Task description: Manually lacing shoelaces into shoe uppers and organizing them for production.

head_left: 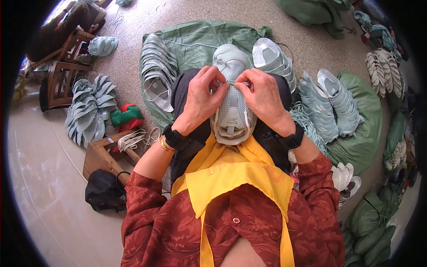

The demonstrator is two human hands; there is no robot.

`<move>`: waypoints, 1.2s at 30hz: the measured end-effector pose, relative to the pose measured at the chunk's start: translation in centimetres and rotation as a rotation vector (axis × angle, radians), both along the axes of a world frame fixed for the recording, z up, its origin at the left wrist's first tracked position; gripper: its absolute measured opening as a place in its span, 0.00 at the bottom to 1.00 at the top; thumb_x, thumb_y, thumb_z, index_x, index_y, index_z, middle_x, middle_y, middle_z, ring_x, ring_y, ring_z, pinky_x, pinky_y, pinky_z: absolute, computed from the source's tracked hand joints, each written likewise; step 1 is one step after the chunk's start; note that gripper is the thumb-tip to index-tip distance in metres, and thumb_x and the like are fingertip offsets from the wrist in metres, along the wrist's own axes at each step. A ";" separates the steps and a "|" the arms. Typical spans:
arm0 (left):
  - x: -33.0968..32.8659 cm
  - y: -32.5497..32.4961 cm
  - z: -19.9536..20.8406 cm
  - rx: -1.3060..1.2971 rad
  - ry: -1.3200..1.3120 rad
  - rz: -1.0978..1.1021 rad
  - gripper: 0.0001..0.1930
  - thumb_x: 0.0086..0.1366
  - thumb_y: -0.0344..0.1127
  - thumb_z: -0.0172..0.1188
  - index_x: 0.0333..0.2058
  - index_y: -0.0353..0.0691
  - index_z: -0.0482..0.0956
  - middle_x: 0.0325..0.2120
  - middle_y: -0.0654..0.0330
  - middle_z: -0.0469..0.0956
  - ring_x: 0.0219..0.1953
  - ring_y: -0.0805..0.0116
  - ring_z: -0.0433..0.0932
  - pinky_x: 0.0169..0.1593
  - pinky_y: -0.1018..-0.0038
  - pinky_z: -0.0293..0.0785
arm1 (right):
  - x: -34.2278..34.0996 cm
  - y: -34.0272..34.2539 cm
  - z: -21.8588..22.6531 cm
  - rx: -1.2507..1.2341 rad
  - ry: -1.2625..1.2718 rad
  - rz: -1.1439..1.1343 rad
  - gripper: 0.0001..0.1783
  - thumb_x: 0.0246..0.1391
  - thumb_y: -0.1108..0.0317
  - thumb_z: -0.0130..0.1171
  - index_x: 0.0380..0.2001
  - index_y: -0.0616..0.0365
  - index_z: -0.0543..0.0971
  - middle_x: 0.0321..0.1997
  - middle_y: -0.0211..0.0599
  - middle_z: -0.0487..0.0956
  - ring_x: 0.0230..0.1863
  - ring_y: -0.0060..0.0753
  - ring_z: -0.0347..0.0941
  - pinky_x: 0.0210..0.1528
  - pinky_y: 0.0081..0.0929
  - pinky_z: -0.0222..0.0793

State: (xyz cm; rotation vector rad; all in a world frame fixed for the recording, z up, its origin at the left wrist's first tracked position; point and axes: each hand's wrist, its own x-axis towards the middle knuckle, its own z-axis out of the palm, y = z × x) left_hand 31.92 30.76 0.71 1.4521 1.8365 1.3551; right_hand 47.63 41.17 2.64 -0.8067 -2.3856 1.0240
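Observation:
A pale grey mesh shoe upper (232,111) rests on my lap, toe pointing away from me. My left hand (202,95) pinches the white lace (245,116) and the upper's left edge near the top eyelets. My right hand (263,95) grips the same spot from the right, fingertips meeting those of the left. A loop of white lace hangs down the upper's right side. Both wrists wear black bands, and a yellow apron (235,178) covers my lap.
Stacks of pale shoe uppers (156,71) lie on a green sack (195,38) ahead, and more shoe uppers (329,104) at right. A wooden stool (109,153) with white laces and a black bag (104,191) stand at left. Another person (71,22) sits far left.

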 end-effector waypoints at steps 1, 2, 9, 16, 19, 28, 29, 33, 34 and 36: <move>0.0 0.0 0.0 0.002 -0.007 0.003 0.07 0.58 0.24 0.66 0.34 0.33 0.76 0.30 0.61 0.73 0.28 0.73 0.74 0.34 0.77 0.72 | 0.2 0.2 0.4 0.004 -0.012 0.027 0.06 0.54 0.72 0.64 0.31 0.62 0.78 0.32 0.47 0.79 0.37 0.54 0.78 0.40 0.44 0.72; 0.0 0.0 0.0 -0.004 -0.007 0.005 0.07 0.58 0.24 0.66 0.34 0.33 0.76 0.30 0.61 0.73 0.29 0.73 0.74 0.34 0.77 0.72 | 0.2 0.3 0.6 0.007 -0.025 0.054 0.06 0.54 0.72 0.64 0.31 0.62 0.78 0.33 0.47 0.79 0.37 0.54 0.78 0.40 0.44 0.72; 0.2 -0.1 0.2 0.003 0.000 -0.013 0.07 0.60 0.23 0.63 0.36 0.34 0.75 0.32 0.60 0.72 0.28 0.72 0.73 0.33 0.77 0.70 | -0.5 0.1 0.4 0.171 -0.096 0.110 0.05 0.56 0.74 0.60 0.34 0.62 0.74 0.34 0.48 0.78 0.39 0.55 0.77 0.40 0.45 0.72; 0.0 0.8 0.0 -0.017 0.025 -0.074 0.04 0.63 0.23 0.60 0.35 0.34 0.74 0.31 0.59 0.68 0.28 0.69 0.71 0.32 0.75 0.68 | 0.0 0.6 -0.5 0.079 -0.002 0.087 0.05 0.57 0.72 0.59 0.34 0.62 0.74 0.34 0.49 0.77 0.40 0.57 0.76 0.41 0.47 0.72; -0.2 0.5 0.0 -0.044 0.036 -0.071 0.03 0.63 0.24 0.57 0.35 0.36 0.73 0.32 0.51 0.69 0.30 0.54 0.72 0.33 0.65 0.69 | -0.2 0.6 -1.2 0.089 0.059 0.100 0.05 0.57 0.70 0.58 0.34 0.60 0.74 0.34 0.50 0.77 0.39 0.57 0.76 0.41 0.47 0.72; -0.8 1.1 0.6 -0.068 0.015 -0.167 0.06 0.62 0.19 0.57 0.34 0.34 0.69 0.30 0.56 0.67 0.28 0.64 0.70 0.33 0.72 0.68 | 0.2 0.2 -0.7 0.056 0.104 0.049 0.07 0.54 0.73 0.62 0.33 0.62 0.74 0.34 0.49 0.77 0.40 0.58 0.76 0.41 0.47 0.72; -1.1 1.0 0.5 -0.089 -0.030 -0.168 0.06 0.62 0.19 0.57 0.34 0.34 0.69 0.30 0.58 0.67 0.28 0.67 0.69 0.33 0.73 0.67 | 0.1 0.1 -0.4 0.055 0.110 0.050 0.07 0.53 0.73 0.62 0.33 0.62 0.74 0.34 0.49 0.77 0.41 0.59 0.76 0.42 0.47 0.72; -2.4 0.6 -0.2 -0.102 -0.050 -0.136 0.06 0.63 0.19 0.56 0.33 0.36 0.69 0.26 0.60 0.70 0.29 0.74 0.69 0.32 0.75 0.68 | 0.1 -0.5 -0.4 0.077 0.131 0.042 0.07 0.52 0.73 0.63 0.33 0.61 0.76 0.38 0.49 0.76 0.42 0.59 0.76 0.43 0.48 0.73; -2.9 0.5 0.0 -0.093 -0.028 -0.127 0.05 0.64 0.20 0.55 0.33 0.36 0.69 0.24 0.62 0.69 0.29 0.75 0.67 0.33 0.76 0.67 | 0.2 -0.8 -0.2 0.104 0.136 0.037 0.07 0.52 0.73 0.63 0.34 0.60 0.76 0.38 0.49 0.76 0.42 0.59 0.76 0.44 0.47 0.73; -4.8 0.2 -0.7 -0.050 -0.113 -0.147 0.06 0.65 0.19 0.53 0.32 0.36 0.68 0.26 0.66 0.68 0.29 0.76 0.66 0.34 0.77 0.65 | 0.1 -1.1 -0.3 0.133 0.172 0.023 0.07 0.51 0.73 0.64 0.33 0.61 0.77 0.39 0.49 0.75 0.41 0.58 0.77 0.44 0.47 0.73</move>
